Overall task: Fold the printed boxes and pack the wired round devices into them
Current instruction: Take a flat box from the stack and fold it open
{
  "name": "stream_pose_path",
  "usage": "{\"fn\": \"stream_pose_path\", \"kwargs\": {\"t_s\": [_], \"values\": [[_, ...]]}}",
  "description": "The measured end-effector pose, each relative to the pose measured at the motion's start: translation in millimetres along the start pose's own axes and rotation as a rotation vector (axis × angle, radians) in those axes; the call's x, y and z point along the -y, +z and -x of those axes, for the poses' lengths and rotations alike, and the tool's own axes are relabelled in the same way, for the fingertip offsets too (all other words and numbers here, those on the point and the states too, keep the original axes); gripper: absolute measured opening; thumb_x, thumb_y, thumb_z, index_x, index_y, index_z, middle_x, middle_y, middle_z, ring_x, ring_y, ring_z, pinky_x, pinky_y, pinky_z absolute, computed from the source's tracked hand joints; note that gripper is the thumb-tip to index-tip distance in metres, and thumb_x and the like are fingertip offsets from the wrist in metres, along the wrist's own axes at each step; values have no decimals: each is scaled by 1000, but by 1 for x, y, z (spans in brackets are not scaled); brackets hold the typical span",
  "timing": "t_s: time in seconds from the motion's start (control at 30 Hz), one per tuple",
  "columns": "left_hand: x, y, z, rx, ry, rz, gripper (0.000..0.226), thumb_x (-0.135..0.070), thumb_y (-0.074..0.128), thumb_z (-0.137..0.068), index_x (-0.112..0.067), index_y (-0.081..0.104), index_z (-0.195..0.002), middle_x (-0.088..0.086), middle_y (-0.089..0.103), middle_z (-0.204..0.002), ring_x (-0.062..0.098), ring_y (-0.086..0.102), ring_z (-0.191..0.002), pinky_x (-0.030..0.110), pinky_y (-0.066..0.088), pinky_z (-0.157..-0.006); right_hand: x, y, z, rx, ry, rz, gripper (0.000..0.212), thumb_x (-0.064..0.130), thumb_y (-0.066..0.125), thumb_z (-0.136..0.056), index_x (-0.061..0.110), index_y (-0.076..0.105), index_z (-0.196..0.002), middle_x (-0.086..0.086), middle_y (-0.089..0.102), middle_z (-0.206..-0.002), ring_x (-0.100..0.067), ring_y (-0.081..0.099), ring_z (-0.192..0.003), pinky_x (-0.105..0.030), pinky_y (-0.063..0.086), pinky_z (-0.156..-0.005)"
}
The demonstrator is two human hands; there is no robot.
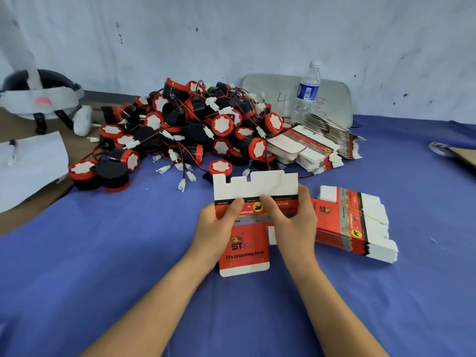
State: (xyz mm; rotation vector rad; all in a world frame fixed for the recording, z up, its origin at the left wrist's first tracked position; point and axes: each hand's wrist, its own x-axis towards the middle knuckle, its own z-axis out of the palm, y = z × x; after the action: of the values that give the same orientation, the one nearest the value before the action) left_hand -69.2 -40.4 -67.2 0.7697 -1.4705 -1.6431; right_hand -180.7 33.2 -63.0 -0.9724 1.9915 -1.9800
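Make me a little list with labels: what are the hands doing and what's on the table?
left hand: grips the printed box, thumb on top
right hand: grips the same box
printed box: flat, not yet folded
round devices: big pile behind the box
box stack: flat, right of the hands
water bottle: upright, at the back

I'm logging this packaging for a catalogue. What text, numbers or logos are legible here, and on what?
"ST": held box
"12V Reversing Horn", blurry, likely reading: same box
"ST", sideways: box stack
"4", handwritten: grey board
Bottle label and the boxes' small print: too blurred to read.
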Motion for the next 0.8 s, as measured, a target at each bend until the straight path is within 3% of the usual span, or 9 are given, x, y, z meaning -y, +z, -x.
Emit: {"fn": "stream_pose_path", "kwargs": {"t_s": [0.1, 0.23, 0.37, 0.47, 0.57, 0.63, 0.73, 0.8], "values": [[-2, 0, -1, 107, -132, 182, 50, -50, 59, -75, -15, 65, -111, 9, 74, -99, 25, 72, -90, 37, 58, -74, 6, -5, -2, 139, 155, -235, 60, 48, 72, -73, 34, 48, -127, 12, 68, -100, -3, 69, -90, -20, 56, -72], [-6, 3, 3, 144, -90, 265, 55, -48, 55, -79, -17, 57, -124, 7, 72, -105, 22, 71, -92, 30, 57, -68, 11, -7, 0, 343, 182, -275, 40, 46, 69, -78, 26, 63, -112, 1, 74, -99, -16, 72, -88, -25, 55, -70], [-11, 2, 8, -7, 197, 7, 42, -57, 64, -82, -41, 51, -119, -18, 70, -103, 6, 69, -91, 18, 55, -69, 14, -8, 3, 423, 164, -357, 33, 41, 60, -85, 31, 64, -116, 3, 72, -110, -14, 69, -100, -22, 53, -76], [-15, -1, 11, -93, 443, -206, 63, -56, 63, -73, -57, 33, -128, -37, 51, -123, -6, 55, -114, 18, 51, -86, 18, -7, 2, 452, 175, -350, 48, 47, 53, -86, 30, 56, -131, 8, 66, -123, -9, 61, -114, -30, 48, -90], [-15, 0, 12, -87, 545, -247, 76, -53, 65, -71, -53, 24, -134, -45, 37, -131, -7, 45, -125, 21, 47, -95, 20, -6, 3, 480, 179, -430, 56, 51, 56, -84, 25, 54, -134, -3, 63, -129, -20, 57, -121, -45, 44, -104], [-14, 0, 13, -83, 570, -255, 78, -54, 67, -71, -55, 22, -134, -45, 34, -133, -6, 43, -127, 20, 47, -96, 23, -5, 5, 476, 157, -425, 52, 57, 58, -79, 31, 60, -124, -6, 65, -124, -26, 58, -120, -49, 42, -105], [-16, 2, 16, -65, 584, -230, 74, -67, 64, -73, -48, 27, -133, -42, 39, -129, -5, 48, -122, 15, 48, -90, 25, -3, 8, 448, 156, -468, 46, 53, 60, -80, 25, 63, -115, -17, 63, -122, -36, 57, -117, -54, 42, -103], [-17, 5, 19, -45, 554, -154, 66, -69, 58, -77, -39, 31, -130, -37, 45, -124, 5, 54, -118, 21, 52, -86, 26, -4, 8, 428, 171, -509, 39, 44, 60, -84, 20, 63, -114, -24, 59, -123, -36, 58, -113, -55, 42, -100]]}}
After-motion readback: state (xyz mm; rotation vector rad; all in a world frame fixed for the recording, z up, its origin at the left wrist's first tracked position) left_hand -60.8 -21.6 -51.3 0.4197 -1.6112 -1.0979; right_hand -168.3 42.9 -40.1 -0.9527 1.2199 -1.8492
